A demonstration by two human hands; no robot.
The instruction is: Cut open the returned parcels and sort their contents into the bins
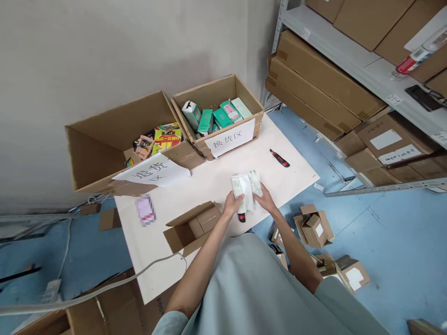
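Over the near part of the white table (206, 184), both my hands hold a pale green-and-white packet (247, 190) that looks soft, like wrapped paper or film. My left hand (233, 203) is closed on its left side. The right side is gripped by my right hand (264, 199). Below the packet, the end of a red-and-black tool (241, 217) shows; the rest of it is hidden. An open cardboard box (181, 235) lies just left of my left forearm. Farther off to the right rests a red-and-black box cutter (280, 158).
Two labelled cartons line the back: one with green boxes (223, 118), one with colourful packs (167, 139). A blurred purple item (145, 210) lies at left. A grey cable (139, 274) crosses the near left corner. Shelving (345, 51) and opened boxes (314, 228) stand at right.
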